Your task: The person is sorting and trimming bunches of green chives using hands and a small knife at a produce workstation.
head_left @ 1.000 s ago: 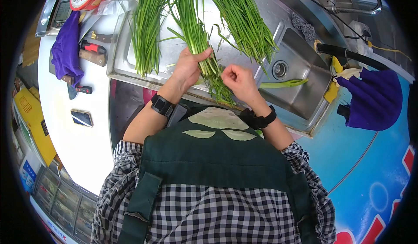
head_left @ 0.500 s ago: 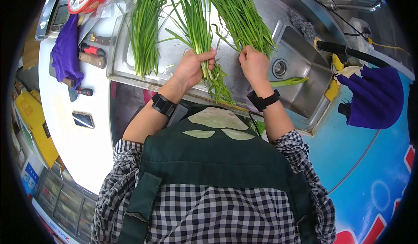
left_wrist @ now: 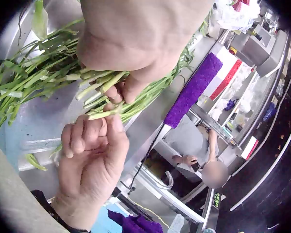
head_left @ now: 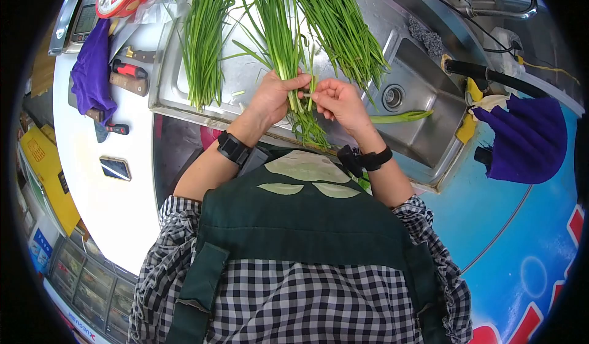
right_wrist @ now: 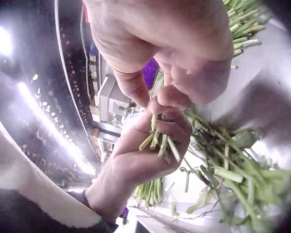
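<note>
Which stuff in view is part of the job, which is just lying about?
Job:
- left hand, gripping the middle bunch
- right hand, pinching a stem there
- left bundle and right bundle of greens
- trimmings below the hands

Apparently just lying about:
- phone
- red-handled tool
- purple cloths

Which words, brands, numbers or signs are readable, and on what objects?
"XUE", probably, then blurred letters: pale edge of the glass-topped cabinet.
Too small, blurred or cut off: red print on the yellow panel; print on the blue-and-white poster; the grey rectangular display; green print on the black panel; red print on the glossy blue surface.
</note>
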`<state>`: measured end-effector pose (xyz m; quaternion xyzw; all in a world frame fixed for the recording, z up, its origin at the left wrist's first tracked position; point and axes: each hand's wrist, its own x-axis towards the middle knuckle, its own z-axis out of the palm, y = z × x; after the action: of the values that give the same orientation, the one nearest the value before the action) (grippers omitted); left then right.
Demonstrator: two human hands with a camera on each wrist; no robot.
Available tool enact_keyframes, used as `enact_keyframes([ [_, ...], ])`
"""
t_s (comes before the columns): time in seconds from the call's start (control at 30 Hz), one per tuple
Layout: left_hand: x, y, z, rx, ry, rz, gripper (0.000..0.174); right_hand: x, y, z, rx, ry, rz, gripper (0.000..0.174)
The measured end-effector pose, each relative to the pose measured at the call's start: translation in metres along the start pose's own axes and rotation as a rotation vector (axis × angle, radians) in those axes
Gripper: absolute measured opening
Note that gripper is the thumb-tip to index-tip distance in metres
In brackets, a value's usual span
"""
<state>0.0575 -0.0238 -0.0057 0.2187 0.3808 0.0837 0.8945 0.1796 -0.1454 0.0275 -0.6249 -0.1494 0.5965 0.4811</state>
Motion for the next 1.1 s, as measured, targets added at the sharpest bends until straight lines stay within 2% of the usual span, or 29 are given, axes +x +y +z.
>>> enact_keyframes([
  [0.07,0.001,-0.003,-0.002,0.038,0.011,0.028,0.011,0.002,0.000,0.006,-0.076,0.042,-0.045,0.012],
  [0.13,0.001,-0.004,-0.002,0.052,0.052,0.026,0.011,0.007,0.010,0.007,-0.258,0.189,-0.226,0.017],
  [0.27,0.003,-0.005,-0.009,0.013,0.068,0.037,0.012,0.003,0.022,0.006,-0.419,0.231,-0.267,0.020],
  [0.33,0.002,-0.004,-0.010,-0.016,0.087,0.080,0.014,-0.004,0.029,0.004,-0.583,0.161,-0.258,0.023],
  [0.37,0.002,-0.003,-0.012,-0.017,0.087,0.080,0.014,-0.009,0.031,0.003,-0.584,0.160,-0.258,0.023],
  [0.43,0.000,0.004,-0.012,-0.027,0.105,0.077,0.014,-0.017,0.032,0.000,-0.550,-0.067,-0.220,0.022],
  [0.47,-0.001,0.006,-0.011,-0.028,0.105,0.077,0.014,-0.018,0.030,-0.004,-0.551,-0.067,-0.221,0.022],
  [0.53,-0.003,0.011,-0.012,-0.023,0.053,0.048,0.012,-0.020,0.020,-0.010,-0.820,-0.273,0.077,0.022],
  [0.57,-0.005,0.013,-0.013,-0.022,0.053,0.049,0.012,-0.020,0.015,-0.009,-0.820,-0.273,0.075,0.022],
  [0.63,-0.009,0.016,-0.012,-0.023,-0.039,-0.002,0.021,-0.017,0.007,-0.010,-0.801,-0.012,0.075,0.019],
  [0.67,-0.013,0.016,-0.010,-0.020,-0.040,-0.005,0.021,-0.013,0.010,-0.011,-0.798,-0.010,0.076,0.019],
  [0.73,-0.023,0.020,-0.003,-0.123,-0.057,-0.069,0.028,0.001,0.014,-0.011,-0.540,0.251,-0.271,0.015],
  [0.77,-0.025,0.019,-0.004,-0.120,-0.057,-0.070,0.028,0.007,0.015,-0.012,-0.537,0.253,-0.272,0.015],
  [0.83,-0.028,0.017,-0.012,-0.189,-0.206,-0.062,0.028,0.019,0.010,-0.009,-0.359,0.287,-0.363,0.019],
  [0.97,-0.023,0.010,-0.028,-0.233,-0.326,-0.069,0.032,0.050,-0.004,0.000,-0.436,0.327,-0.397,0.026],
  [1.07,-0.024,0.009,-0.029,-0.235,-0.305,-0.099,0.033,0.077,-0.016,0.007,-0.456,0.222,-0.432,0.030],
  [1.1,-0.025,0.009,-0.029,-0.242,-0.323,-0.098,0.033,0.084,-0.019,0.009,-0.380,0.147,-0.346,0.026],
])
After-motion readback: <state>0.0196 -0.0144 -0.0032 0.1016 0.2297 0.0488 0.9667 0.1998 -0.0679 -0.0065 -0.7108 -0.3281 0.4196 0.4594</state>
